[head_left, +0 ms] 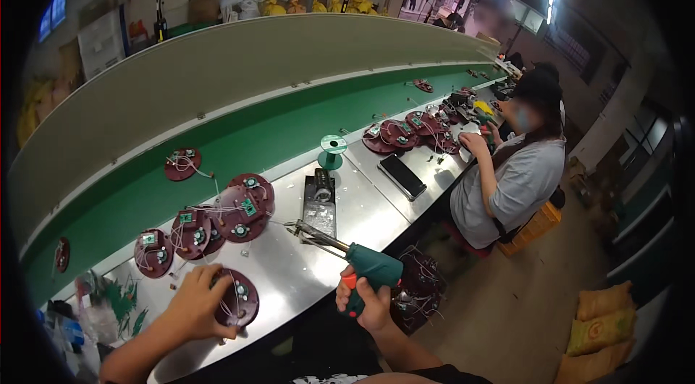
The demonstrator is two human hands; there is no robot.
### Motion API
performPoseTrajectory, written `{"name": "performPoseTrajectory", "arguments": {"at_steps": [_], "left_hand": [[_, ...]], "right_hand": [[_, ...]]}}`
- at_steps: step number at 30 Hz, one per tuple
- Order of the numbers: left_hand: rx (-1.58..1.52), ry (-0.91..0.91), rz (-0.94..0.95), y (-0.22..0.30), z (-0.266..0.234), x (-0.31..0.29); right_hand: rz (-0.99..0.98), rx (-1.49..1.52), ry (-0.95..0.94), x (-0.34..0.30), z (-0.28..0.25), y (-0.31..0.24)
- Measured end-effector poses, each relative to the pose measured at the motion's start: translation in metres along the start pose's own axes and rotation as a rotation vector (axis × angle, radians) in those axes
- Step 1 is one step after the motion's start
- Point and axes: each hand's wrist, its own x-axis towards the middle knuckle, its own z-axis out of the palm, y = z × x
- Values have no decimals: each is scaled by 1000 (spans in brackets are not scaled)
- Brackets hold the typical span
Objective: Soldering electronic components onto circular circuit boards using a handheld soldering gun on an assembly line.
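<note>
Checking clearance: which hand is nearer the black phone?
Right. The right hand, gripping the green soldering gun, is below and slightly left of the black phone in the picture; the left hand is much farther left, touching a maroon disc.

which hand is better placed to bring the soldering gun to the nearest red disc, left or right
Likely the right hand: it grips the green soldering gun, its barrel pointing left. The left hand touches the nearest red disc, so seems better placed to steady it.
</note>
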Motion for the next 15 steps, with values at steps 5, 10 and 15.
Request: {"name": "performPoseTrajectory", "arguments": {"at_steps": [5, 10, 15], "left_hand": [[37, 133, -126, 2, 28, -47], [-86, 411, -116, -4, 4, -57], [-149, 522, -533, -37, 20, -117]], "right_hand": [[95, -136, -64, -1, 22, 22], [94, -76, -15, -4, 14, 39], [115, -139, -139, 8, 21, 46]]}}
